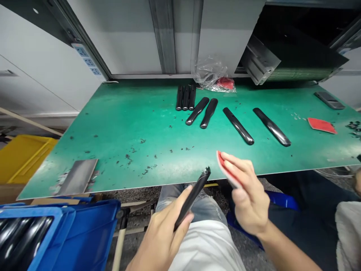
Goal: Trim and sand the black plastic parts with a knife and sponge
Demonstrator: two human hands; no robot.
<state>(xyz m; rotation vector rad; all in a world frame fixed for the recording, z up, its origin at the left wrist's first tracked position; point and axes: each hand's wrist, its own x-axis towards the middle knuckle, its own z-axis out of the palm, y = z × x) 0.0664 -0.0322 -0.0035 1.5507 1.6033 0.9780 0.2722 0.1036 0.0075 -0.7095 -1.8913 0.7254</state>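
The left hand has its fingers wrapped closed around a glossy black bar, whose long axis slants up and away to the right, its far tip pointing toward the right hand. The right hand, just beside that tip but not touching it, pinches a thin red-faced pad between fingers and thumb; its material is hard to tell from this view. Both hands are held above the lap, just off the front edge of the green worktop. Seven more black bars lie across it, with a red sheet to the right. A blue crate of black bars sits at lower left, near a yellow bin.
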